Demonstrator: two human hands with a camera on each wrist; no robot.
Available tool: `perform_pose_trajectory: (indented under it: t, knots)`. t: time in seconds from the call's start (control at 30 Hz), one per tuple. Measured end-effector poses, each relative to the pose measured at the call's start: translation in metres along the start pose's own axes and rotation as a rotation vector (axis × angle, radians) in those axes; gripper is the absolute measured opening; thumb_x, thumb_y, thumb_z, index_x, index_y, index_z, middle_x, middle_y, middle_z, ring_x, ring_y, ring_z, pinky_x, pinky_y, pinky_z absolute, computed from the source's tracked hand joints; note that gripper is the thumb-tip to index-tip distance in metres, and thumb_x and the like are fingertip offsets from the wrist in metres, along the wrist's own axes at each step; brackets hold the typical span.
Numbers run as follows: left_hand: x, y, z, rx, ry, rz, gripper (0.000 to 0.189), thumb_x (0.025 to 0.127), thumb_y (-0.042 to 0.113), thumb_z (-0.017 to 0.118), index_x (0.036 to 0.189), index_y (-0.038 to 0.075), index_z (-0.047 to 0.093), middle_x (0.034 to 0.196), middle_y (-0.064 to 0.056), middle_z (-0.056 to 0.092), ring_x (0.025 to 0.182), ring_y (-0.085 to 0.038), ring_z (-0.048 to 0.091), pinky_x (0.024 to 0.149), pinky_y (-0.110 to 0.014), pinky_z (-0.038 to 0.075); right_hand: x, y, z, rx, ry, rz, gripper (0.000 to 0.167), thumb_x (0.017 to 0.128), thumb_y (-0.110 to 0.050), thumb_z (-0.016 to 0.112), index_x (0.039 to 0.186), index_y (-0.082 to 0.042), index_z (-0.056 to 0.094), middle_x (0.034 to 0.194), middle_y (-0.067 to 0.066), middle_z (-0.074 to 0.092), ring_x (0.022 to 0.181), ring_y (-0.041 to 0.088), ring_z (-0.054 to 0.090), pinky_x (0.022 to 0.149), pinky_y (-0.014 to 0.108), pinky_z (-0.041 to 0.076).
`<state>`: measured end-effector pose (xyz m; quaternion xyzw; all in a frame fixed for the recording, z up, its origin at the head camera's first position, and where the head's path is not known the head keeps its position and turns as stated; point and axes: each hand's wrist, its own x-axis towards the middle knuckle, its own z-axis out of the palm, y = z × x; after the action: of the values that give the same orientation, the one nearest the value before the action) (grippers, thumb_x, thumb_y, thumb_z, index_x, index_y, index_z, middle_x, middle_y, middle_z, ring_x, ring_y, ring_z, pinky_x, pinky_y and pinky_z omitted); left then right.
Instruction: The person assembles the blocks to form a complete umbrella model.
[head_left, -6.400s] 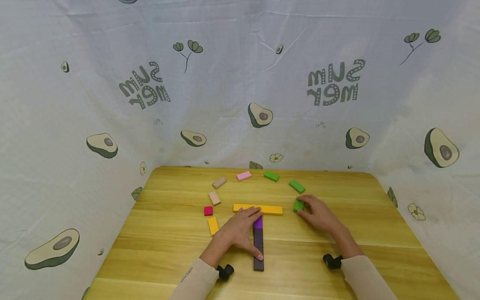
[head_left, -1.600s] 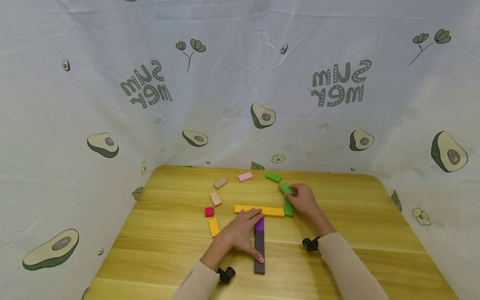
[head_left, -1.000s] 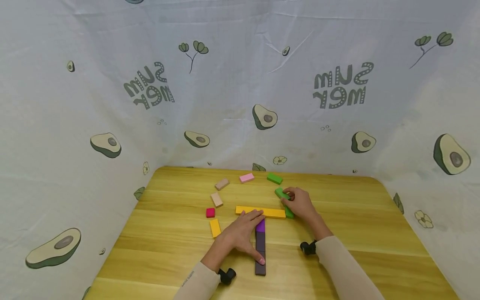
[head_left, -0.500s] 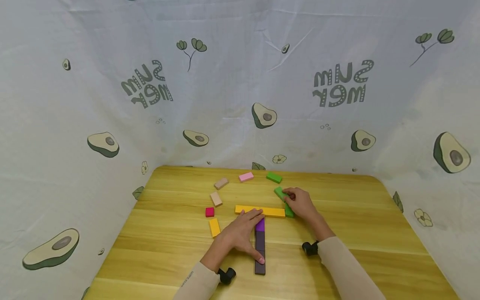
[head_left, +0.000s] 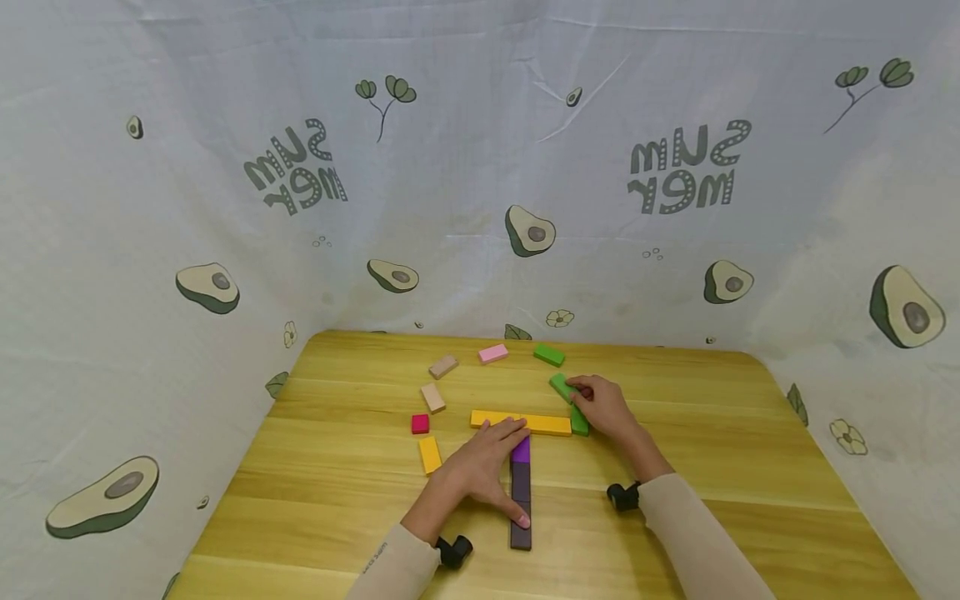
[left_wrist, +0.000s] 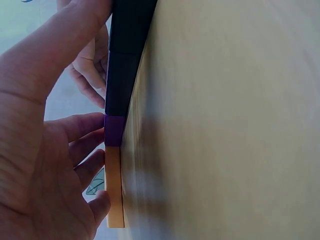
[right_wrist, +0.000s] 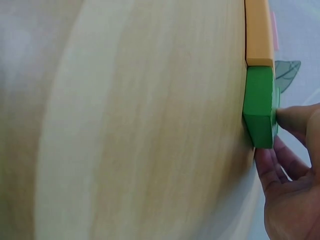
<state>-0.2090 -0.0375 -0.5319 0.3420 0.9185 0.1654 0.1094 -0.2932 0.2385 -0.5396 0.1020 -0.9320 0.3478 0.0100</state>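
My left hand [head_left: 478, 468] rests spread over a row of blocks, thumb on a dark block [head_left: 521, 482] and fingertips by the purple block [head_left: 521, 451] and the orange bar [head_left: 545, 425]. In the left wrist view its fingertips [left_wrist: 100, 157] touch the row's upper side. With its thumb and fingers, my right hand [head_left: 609, 410] pinches a light green block [head_left: 561, 386], which lies slanted at the far end of a darker green block [head_left: 579, 422]. That darker block sits against the bar's right end; the fingers partly hide where the two green blocks meet.
Around the row lie a green block [head_left: 549, 355], a pink block [head_left: 493, 354], two beige blocks [head_left: 443, 367], a red block [head_left: 420, 424] and an orange block [head_left: 430, 456]. A printed cloth [head_left: 450, 167] hangs behind the wooden table [head_left: 300, 500].
The darker green block was brought left against the orange bar's end. The light green block then came down and left to it. Lately the right hand shifts only slightly; the left hand stays put.
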Motion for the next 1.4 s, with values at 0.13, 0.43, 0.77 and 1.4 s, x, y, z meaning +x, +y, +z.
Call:
perform_pose_trajectory:
  t: [0.13, 0.43, 0.77, 1.4]
  knots:
    - [0.0008, 0.0004, -0.0015, -0.002, -0.003, 0.000, 0.134, 0.060, 0.075, 0.087, 0.165, 0.017, 0.027, 0.172, 0.000, 0.022, 0.160, -0.019, 0.020, 0.131, -0.046, 0.014, 0.0000, 0.0000, -0.0007, 0.003, 0.006, -0.009, 0.032, 0.102, -0.010, 0.062, 0.132, 0.001, 0.067, 0.115, 0.022, 0.068, 0.094, 0.029, 0.063, 0.079, 0.040, 0.055]
    - [0.0030, -0.0003, -0.0014, 0.013, 0.003, 0.002, 0.134, 0.059, 0.076, 0.086, 0.165, 0.017, 0.027, 0.172, 0.000, 0.022, 0.160, -0.019, 0.020, 0.131, -0.047, 0.015, 0.0006, 0.0024, -0.0009, -0.012, 0.001, -0.011, 0.032, 0.103, -0.009, 0.060, 0.133, 0.001, 0.067, 0.116, 0.022, 0.067, 0.096, 0.029, 0.061, 0.083, 0.043, 0.055]
    - [0.0038, -0.0007, -0.0007, -0.003, 0.006, -0.002, 0.134, 0.059, 0.076, 0.087, 0.165, 0.018, 0.028, 0.172, 0.001, 0.022, 0.160, -0.019, 0.020, 0.131, -0.046, 0.014, -0.0006, 0.0012, -0.0004, -0.019, 0.011, -0.027, 0.032, 0.103, -0.007, 0.059, 0.133, 0.002, 0.066, 0.116, 0.022, 0.067, 0.096, 0.030, 0.062, 0.083, 0.045, 0.055]
    - [0.0014, -0.0016, 0.0033, -0.017, -0.005, -0.010, 0.135, 0.059, 0.078, 0.085, 0.165, 0.020, 0.026, 0.173, 0.002, 0.021, 0.160, -0.019, 0.019, 0.131, -0.046, 0.014, -0.0052, -0.0013, -0.0004, 0.015, 0.025, -0.033, 0.034, 0.106, -0.013, 0.057, 0.135, 0.001, 0.064, 0.123, 0.022, 0.065, 0.105, 0.034, 0.064, 0.091, 0.051, 0.056]
